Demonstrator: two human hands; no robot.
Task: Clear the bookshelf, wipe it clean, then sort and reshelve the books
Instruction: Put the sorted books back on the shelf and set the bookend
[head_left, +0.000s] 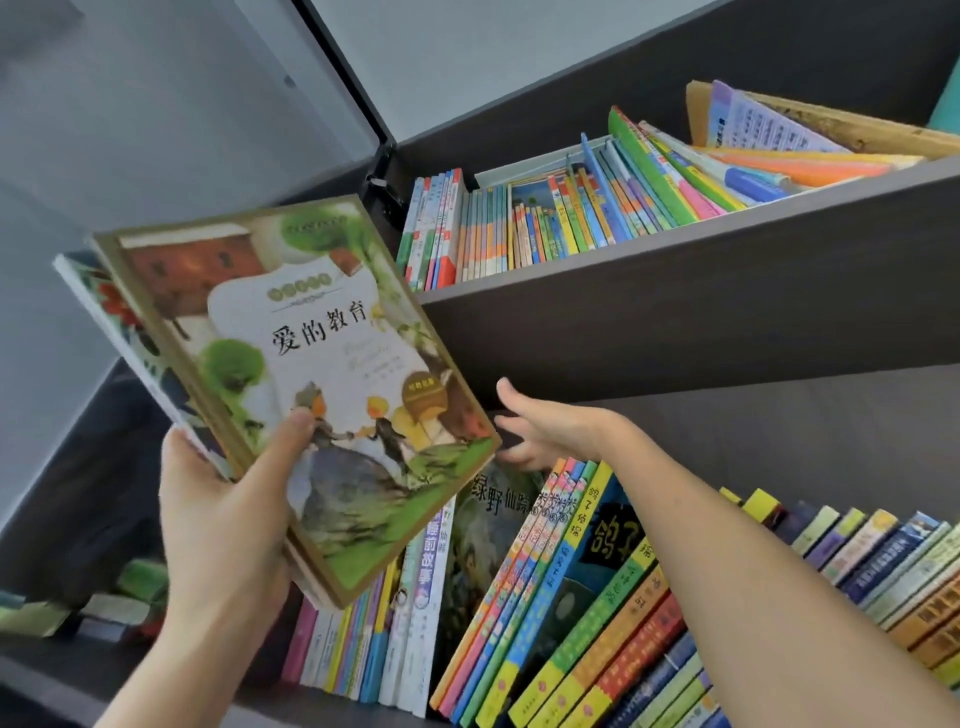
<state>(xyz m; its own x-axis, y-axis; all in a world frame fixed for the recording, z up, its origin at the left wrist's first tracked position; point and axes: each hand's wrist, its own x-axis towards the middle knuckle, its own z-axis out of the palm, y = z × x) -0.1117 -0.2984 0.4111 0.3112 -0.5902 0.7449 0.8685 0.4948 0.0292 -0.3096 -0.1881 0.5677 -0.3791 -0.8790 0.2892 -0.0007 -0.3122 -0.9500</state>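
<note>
Dark bookshelf (675, 322); left grip (218, 519) clamps book stack (291, 338), right grip (540, 431) spread just above shelved books (571, 597).

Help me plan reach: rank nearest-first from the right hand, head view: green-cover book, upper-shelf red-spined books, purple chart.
1. Green-cover book, just below the right hand.
2. Red-spined books, upper shelf, left end.
3. Purple chart, upper shelf, far right.

Left hand (223, 519) grips the held books (291, 364) from below, thumb pressed on the front cover, forearm under them. Right hand (540, 431) is just right of them, fingers straight, arm outstretched.
</note>
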